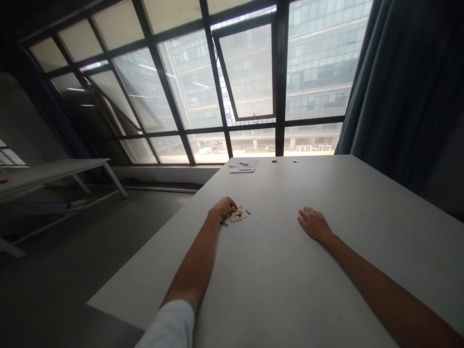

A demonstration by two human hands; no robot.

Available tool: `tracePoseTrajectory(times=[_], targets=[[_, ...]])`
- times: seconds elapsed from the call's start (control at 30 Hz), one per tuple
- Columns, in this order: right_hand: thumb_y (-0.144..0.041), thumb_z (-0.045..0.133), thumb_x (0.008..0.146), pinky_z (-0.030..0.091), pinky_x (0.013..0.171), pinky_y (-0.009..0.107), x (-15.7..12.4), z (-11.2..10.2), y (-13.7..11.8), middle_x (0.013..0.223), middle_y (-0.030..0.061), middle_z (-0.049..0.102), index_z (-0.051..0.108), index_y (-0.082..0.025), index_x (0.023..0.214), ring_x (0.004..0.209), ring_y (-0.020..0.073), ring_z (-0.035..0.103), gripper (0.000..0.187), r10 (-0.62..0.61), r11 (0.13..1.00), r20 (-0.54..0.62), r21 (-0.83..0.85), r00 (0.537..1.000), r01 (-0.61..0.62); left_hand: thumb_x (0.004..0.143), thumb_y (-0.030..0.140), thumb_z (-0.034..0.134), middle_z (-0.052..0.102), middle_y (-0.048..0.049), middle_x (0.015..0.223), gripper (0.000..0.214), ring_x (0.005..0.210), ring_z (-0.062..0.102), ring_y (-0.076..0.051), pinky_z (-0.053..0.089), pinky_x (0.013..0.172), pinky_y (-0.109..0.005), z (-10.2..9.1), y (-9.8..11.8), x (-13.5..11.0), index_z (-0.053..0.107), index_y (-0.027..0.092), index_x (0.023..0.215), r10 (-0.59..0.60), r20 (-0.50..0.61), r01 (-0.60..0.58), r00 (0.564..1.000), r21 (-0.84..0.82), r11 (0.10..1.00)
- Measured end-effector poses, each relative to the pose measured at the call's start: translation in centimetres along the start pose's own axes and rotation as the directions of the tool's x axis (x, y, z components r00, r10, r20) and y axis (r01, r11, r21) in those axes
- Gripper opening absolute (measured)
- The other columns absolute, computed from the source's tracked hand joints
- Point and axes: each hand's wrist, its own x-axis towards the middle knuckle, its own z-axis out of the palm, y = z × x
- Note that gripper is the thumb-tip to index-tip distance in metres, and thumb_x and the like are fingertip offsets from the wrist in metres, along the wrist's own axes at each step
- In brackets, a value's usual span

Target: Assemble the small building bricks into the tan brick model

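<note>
My left hand (224, 208) reaches into a small heap of yellow and dark pieces (238, 215) on the white table (275, 270). Its fingers are bent down at the heap's left side; whether a piece is between them is too small to make out. A short grey piece (248, 212) lies just right of the heap, and a dark piece (224, 223) lies beneath the wrist. Well to the right, my right hand (313, 223) rests palm down on the tabletop, its fingers stretched out and nothing in it.
Papers (242, 166) with a dark, thin item on them lie at the table's far left corner. Two small dark spots (274, 161) show near the far edge. Another white table (54, 166) stands to the left. Windows and a dark curtain (398, 87) are beyond.
</note>
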Motion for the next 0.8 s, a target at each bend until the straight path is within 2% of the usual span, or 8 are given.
tracePoseTrajectory(times=[0.17, 0.3, 0.37, 0.43, 0.5, 0.6, 0.7, 0.8], targets=[[-0.036, 0.046, 0.1, 0.03, 0.115, 0.052, 0.0, 0.0, 0.0, 0.15, 0.016, 0.049, 0.061, -0.017, 0.136, 0.141, 0.0311, 0.042, 0.043, -0.002, 1.0, -0.007, 0.0, 1.0, 0.002, 0.061, 0.027, 0.086, 0.068, -0.0044, 0.073, 0.023, 0.06, 0.058, -0.014, 0.044, 0.054, -0.023, 0.0, 0.2, -0.1, 0.074, 0.014, 0.076, 0.035, -0.039, -0.037, 0.999, -0.039, 0.999], [-0.035, 0.048, 0.1, 0.032, 0.114, 0.052, 0.1, 0.2, 0.0, 0.148, 0.0165, 0.051, 0.062, -0.017, 0.134, 0.14, 0.0321, 0.043, 0.042, -0.012, 1.0, -0.028, 0.012, 1.0, 0.013, 0.062, 0.036, 0.085, 0.069, -0.0037, 0.077, 0.029, 0.069, 0.059, -0.015, 0.045, 0.061, -0.023, -1.3, 0.5, -0.5, 0.07, 0.015, 0.074, 0.107, -0.079, -0.115, 0.991, -0.101, 0.988], [-0.035, 0.048, 0.1, 0.032, 0.114, 0.054, 0.1, 0.3, 0.1, 0.147, 0.0169, 0.052, 0.063, -0.017, 0.134, 0.139, 0.033, 0.044, 0.041, -0.018, 1.0, -0.042, 0.021, 0.999, 0.019, 0.066, 0.043, 0.082, 0.069, -0.0036, 0.082, 0.033, 0.073, 0.059, -0.015, 0.046, 0.065, -0.023, -2.4, 1.1, -0.8, 0.07, 0.015, 0.079, 0.163, -0.14, -0.187, 0.977, -0.173, 0.967], [-0.034, 0.049, 0.099, 0.033, 0.113, 0.056, 0.0, 0.6, 0.1, 0.146, 0.0174, 0.052, 0.064, -0.017, 0.132, 0.138, 0.0341, 0.045, 0.04, -0.024, 0.999, -0.061, 0.034, 0.998, 0.027, 0.069, 0.049, 0.079, 0.069, -0.0039, 0.083, 0.039, 0.074, 0.058, -0.015, 0.045, 0.065, -0.024, -3.3, 2.1, -1.0, 0.071, 0.015, 0.085, 0.226, -0.238, -0.291, 0.944, -0.286, 0.913], [-0.034, 0.05, 0.098, 0.033, 0.112, 0.057, 0.1, 0.8, 0.2, 0.145, 0.0178, 0.053, 0.065, -0.017, 0.13, 0.137, 0.0351, 0.045, 0.038, -0.027, 0.998, -0.086, 0.053, 0.996, 0.032, 0.07, 0.052, 0.079, 0.069, -0.0041, 0.082, 0.042, 0.071, 0.057, -0.015, 0.044, 0.063, -0.025, -3.2, 3.8, -1.0, 0.071, 0.015, 0.088, 0.265, -0.296, -0.365, 0.918, -0.361, 0.858], [-0.032, 0.054, 0.095, 0.036, 0.111, 0.056, 0.2, 1.0, 0.4, 0.14, 0.0174, 0.058, 0.067, -0.019, 0.125, 0.133, 0.0351, 0.05, 0.035, -0.028, 0.993, -0.143, 0.107, 0.989, 0.043, 0.073, 0.05, 0.078, 0.069, -0.004, 0.079, 0.039, 0.067, 0.055, -0.014, 0.043, 0.061, -0.025, -0.6, 7.3, -0.8, 0.073, 0.014, 0.088, 0.305, -0.314, -0.416, 0.899, -0.4, 0.816], [-0.026, 0.056, 0.092, 0.043, 0.108, 0.05, 0.4, 0.8, 0.5, 0.132, 0.0154, 0.063, 0.064, -0.018, 0.128, 0.124, 0.0308, 0.057, 0.037, -0.094, 0.959, -0.227, 0.24, 0.97, 0.149, 0.076, 0.045, 0.077, 0.069, -0.004, 0.076, 0.033, 0.066, 0.057, -0.014, 0.045, 0.062, -0.026, 4.9, 11.0, -0.3, 0.073, 0.014, 0.087, 0.283, -0.335, -0.416, 0.899, -0.446, 0.793], [-0.024, 0.055, 0.092, 0.047, 0.106, 0.046, 0.5, 0.5, 0.4, 0.128, 0.0119, 0.064, 0.06, -0.02, 0.132, 0.119, 0.0277, 0.059, 0.041, -0.186, 0.884, -0.324, 0.358, 0.927, 0.302, 0.079, 0.037, 0.075, 0.071, -0.0049, 0.077, 0.023, 0.069, 0.06, -0.015, 0.047, 0.068, -0.028, 10.5, 13.7, -0.1, 0.073, 0.014, 0.083, 0.255, -0.336, -0.396, 0.907, -0.467, 0.791]])
